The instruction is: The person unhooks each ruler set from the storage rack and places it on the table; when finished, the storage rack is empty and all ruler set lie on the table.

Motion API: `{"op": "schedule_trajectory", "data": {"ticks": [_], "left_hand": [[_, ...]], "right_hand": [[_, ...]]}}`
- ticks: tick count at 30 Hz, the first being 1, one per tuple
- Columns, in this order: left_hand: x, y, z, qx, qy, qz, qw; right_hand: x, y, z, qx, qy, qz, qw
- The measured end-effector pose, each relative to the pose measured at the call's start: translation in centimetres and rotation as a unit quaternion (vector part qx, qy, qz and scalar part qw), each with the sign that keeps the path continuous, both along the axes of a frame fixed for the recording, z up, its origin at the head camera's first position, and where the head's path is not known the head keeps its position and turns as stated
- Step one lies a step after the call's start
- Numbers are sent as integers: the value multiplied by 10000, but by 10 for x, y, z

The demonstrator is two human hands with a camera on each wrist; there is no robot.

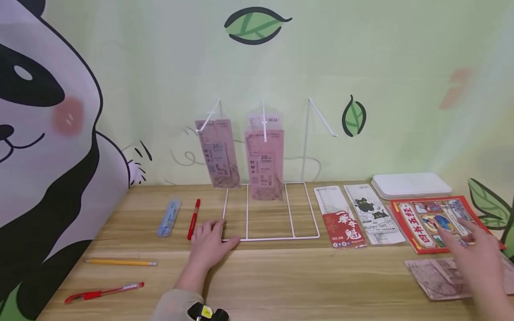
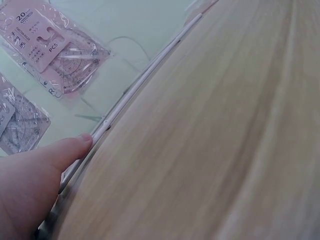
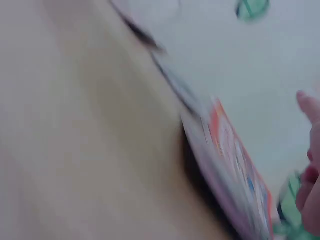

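Note:
At the front left corner of a white wire rack [image 1: 265, 239] is my left hand [image 1: 209, 243], gripping the base frame. Its thumb [image 2: 75, 148] lies on the front bar in the left wrist view. Pink ruler-set packets [image 1: 265, 165] hang on the middle hook, and another pink packet [image 1: 220, 156] hangs on the left hook. The right hook [image 1: 322, 117] bears nothing. Over a pink packet [image 1: 433, 278] on the table's right side hovers my right hand [image 1: 478, 258], fingers spread and holding nothing. The right wrist view is blurred.
Right of the rack lie a red-and-white ruler packet [image 1: 341, 218], a cat ruler set [image 1: 373, 214], a red picture book [image 1: 425, 223] and a white case [image 1: 411, 185]. Leftward are a blue item [image 1: 169, 218], red marker [image 1: 194, 219], pencil [image 1: 120, 262] and red pen [image 1: 104, 292].

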State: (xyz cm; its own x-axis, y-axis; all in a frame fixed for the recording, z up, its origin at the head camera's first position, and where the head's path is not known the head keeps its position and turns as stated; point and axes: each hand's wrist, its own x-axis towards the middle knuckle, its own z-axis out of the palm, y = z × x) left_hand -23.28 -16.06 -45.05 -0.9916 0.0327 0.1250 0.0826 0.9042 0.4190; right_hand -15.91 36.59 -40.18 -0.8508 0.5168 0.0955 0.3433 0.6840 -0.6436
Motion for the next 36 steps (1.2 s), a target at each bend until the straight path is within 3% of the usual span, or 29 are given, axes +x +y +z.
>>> {"op": "schedule_trajectory", "data": {"ticks": [3, 8, 11, 17, 20, 28, 36], "left_hand": [[0, 1, -1, -8, -1, -16, 10000], [0, 1, -3, -46, 14, -12, 10000], [-1, 1, -3, -51, 10, -36, 10000], [0, 3, -3, -7, 22, -31, 10000], [0, 2, -3, -29, 36, 20, 10000], [0, 1, -2, -27, 19, 3, 10000], [-1, 1, -4, -30, 53, -15, 10000]], "right_hand": [[-19, -38, 12, -58, 740, 960, 9926], [-66, -107, 24, -460, 1341, 2324, 9622], [-91, -146, 30, -734, 1435, 3016, 9397], [-123, -208, 48, -937, 1598, 4323, 8825], [-135, -229, 56, -944, 1601, 4549, 8709], [-143, -257, 71, -712, 1535, 4743, 8640], [-136, -265, 73, -1685, 1845, 4356, 8648]]}}
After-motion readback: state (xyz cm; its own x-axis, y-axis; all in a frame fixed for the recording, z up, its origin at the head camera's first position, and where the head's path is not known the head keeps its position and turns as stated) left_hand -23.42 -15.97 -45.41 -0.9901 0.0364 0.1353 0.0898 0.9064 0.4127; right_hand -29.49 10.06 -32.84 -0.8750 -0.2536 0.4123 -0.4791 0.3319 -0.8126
